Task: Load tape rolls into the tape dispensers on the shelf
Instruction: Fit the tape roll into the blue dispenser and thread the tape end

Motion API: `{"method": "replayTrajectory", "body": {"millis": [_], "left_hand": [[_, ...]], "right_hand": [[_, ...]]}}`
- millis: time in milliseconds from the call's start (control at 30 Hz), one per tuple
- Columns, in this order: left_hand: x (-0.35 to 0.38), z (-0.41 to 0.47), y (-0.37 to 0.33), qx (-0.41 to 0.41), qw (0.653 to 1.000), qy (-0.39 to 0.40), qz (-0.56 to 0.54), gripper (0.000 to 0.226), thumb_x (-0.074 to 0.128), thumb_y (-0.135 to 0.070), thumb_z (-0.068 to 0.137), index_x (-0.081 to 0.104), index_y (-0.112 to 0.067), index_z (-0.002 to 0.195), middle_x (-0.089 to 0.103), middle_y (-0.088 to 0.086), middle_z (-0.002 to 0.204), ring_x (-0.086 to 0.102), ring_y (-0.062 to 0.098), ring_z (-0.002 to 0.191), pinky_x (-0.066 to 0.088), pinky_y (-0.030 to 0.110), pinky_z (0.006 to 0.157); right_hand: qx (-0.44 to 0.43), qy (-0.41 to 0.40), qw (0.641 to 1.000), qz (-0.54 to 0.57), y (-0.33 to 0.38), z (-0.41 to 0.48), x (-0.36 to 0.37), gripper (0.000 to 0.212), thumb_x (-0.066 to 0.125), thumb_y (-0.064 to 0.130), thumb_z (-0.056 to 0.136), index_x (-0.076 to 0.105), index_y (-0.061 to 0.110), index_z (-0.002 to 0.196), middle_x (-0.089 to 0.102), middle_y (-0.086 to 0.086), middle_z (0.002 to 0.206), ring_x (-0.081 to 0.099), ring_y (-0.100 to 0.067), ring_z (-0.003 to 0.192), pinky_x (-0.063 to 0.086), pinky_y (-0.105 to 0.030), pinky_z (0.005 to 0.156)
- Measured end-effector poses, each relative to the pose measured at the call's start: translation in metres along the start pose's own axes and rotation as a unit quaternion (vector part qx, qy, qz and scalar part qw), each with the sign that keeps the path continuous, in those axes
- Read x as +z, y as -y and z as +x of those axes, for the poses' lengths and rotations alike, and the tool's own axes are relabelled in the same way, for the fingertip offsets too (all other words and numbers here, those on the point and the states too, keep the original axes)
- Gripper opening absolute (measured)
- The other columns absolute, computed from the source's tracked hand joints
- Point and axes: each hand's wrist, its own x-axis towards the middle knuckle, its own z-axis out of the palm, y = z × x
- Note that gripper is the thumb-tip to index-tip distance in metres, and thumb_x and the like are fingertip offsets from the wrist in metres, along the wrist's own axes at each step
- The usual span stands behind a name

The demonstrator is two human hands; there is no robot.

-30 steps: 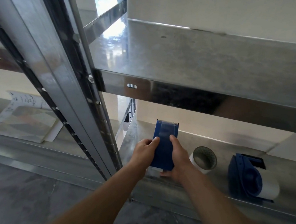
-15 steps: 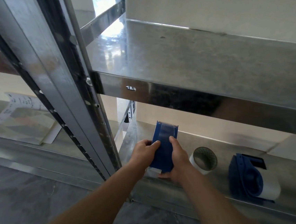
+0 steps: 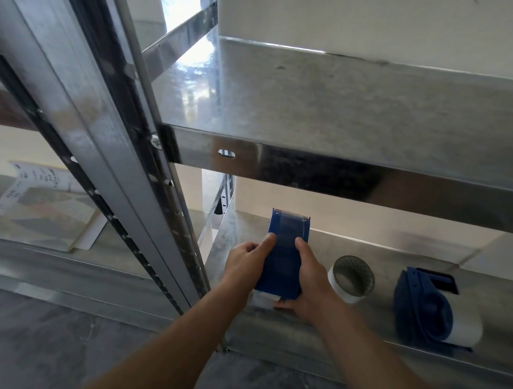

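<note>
Tape dispenser (image 3: pixel 283 259), blue and long, stands close to the front lip of the lower shelf (image 3: pixel 359 345), clasped from both sides. The left hand (image 3: pixel 247 264) curls its fingers against the left wall with the thumb laid on the top edge. The right hand (image 3: pixel 309 281) mirrors it, thumb on top and fingers wrapped round the right side toward the near end. This two-sided hold likely steadies the body while tape is drawn toward the toothed far end. A pale edge shows beneath the near end, but whether that is a seated roll cannot be told. At 3 o'clock, just beside the right hand, a loose tape roll (image 3: pixel 352 280) lies with its core open toward the camera, handy for the next load. Farther out at 3 o'clock, a second dispenser (image 3: pixel 426 308) lies on its side with a white roll already in it. At 9 o'clock, beyond the slanted post (image 3: pixel 99 116), papers (image 3: pixel 40 214) lie flat. At 12 o'clock the upper shelf (image 3: pixel 351 109) overhangs everything, so the work is probably kept near the front for headroom.
</note>
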Motion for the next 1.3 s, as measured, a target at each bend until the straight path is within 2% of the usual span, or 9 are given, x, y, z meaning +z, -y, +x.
{"method": "replayTrajectory", "body": {"millis": [133,333,500,700,867,1000,1167,1233,1300], "left_hand": [[-0.005,0.001,0.004,-0.039,0.997,-0.036,-0.055,0.04,0.044,-0.051,0.099,0.054,-0.016,0.113,0.056,-0.001,0.112,0.05,0.021,0.11,0.043,0.05,0.105],[-0.013,-0.004,0.004,-0.155,0.975,0.04,-0.153,0.025,0.063,-0.022,0.092,0.056,-0.007,0.11,0.063,0.023,0.113,0.068,0.045,0.099,0.054,0.062,0.086],[-0.007,-0.008,0.005,-0.089,0.981,0.024,-0.172,0.022,0.055,0.004,0.09,0.057,-0.004,0.11,0.063,0.024,0.106,0.063,0.047,0.105,0.051,0.069,0.085],[-0.004,-0.013,0.008,-0.031,0.992,-0.05,-0.113,0.012,0.056,-0.003,0.092,0.057,-0.012,0.101,0.063,0.019,0.099,0.065,0.035,0.087,0.057,0.059,0.079],[-0.005,-0.012,0.013,0.025,0.994,-0.1,-0.023,0.011,0.053,-0.011,0.092,0.057,-0.02,0.096,0.065,0.013,0.094,0.066,0.036,0.09,0.058,0.055,0.075],[-0.004,-0.008,0.013,0.059,0.988,-0.137,0.05,0.01,0.052,-0.016,0.092,0.051,-0.025,0.097,0.064,0.005,0.095,0.061,0.022,0.086,0.056,0.046,0.082],[-0.003,-0.004,0.011,0.109,0.965,-0.169,0.169,0.042,0.062,-0.033,0.089,0.045,-0.018,0.125,0.052,0.002,0.115,0.055,0.019,0.099,0.052,0.037,0.085],[0.0,-0.006,0.008,0.133,0.956,-0.167,0.2,0.049,0.066,-0.038,0.087,0.044,-0.017,0.126,0.049,0.003,0.116,0.054,0.017,0.095,0.052,0.031,0.081],[0.001,-0.009,0.004,0.152,0.951,-0.157,0.217,0.047,0.07,-0.041,0.085,0.044,-0.021,0.119,0.047,0.001,0.113,0.054,0.01,0.086,0.048,0.019,0.07]], "right_hand": [[0.012,0.031,0.998,0.048,0.002,-0.001,-0.008,0.047,0.048,0.061,0.09,0.06,0.024,0.117,0.07,-0.01,0.113,0.063,-0.036,0.107,0.046,-0.058,0.098],[0.015,0.105,0.979,0.174,0.007,-0.006,-0.018,0.055,0.051,0.055,0.09,0.063,0.014,0.124,0.073,-0.016,0.101,0.067,-0.033,0.085,0.053,-0.052,0.084],[0.039,0.1,0.982,0.158,0.007,0.0,-0.018,0.065,0.058,0.059,0.083,0.062,0.011,0.126,0.068,-0.02,0.108,0.063,-0.038,0.101,0.042,-0.067,0.1],[-0.015,-0.052,0.997,0.061,0.019,0.008,0.0,0.045,0.063,0.055,0.08,0.062,0.018,0.106,0.066,-0.013,0.107,0.062,-0.032,0.098,0.055,-0.05,0.087],[-0.178,-0.147,0.972,-0.041,0.019,0.01,0.0,0.016,0.057,0.017,0.095,0.068,0.023,0.087,0.071,-0.002,0.091,0.066,-0.023,0.083,0.057,-0.035,0.065],[-0.205,-0.143,0.962,-0.107,0.012,0.01,0.0,0.033,0.046,0.016,0.096,0.068,0.026,0.074,0.071,-0.001,0.086,0.068,-0.028,0.085,0.059,-0.042,0.077],[-0.168,-0.073,0.983,-0.026,0.003,0.012,0.003,0.025,0.051,0.025,0.09,0.068,0.017,0.073,0.068,-0.008,0.073,0.062,-0.028,0.072,0.049,-0.039,0.066],[-0.151,-0.052,0.987,-0.011,-0.001,0.016,0.004,0.012,0.057,0.016,0.083,0.068,0.015,0.088,0.067,-0.009,0.078,0.063,-0.028,0.073,0.052,-0.039,0.064],[-0.117,-0.048,0.992,-0.005,-0.009,0.027,0.004,0.033,0.06,0.012,0.076,0.064,0.013,0.109,0.068,-0.014,0.094,0.066,-0.034,0.084,0.059,-0.048,0.068]]}}
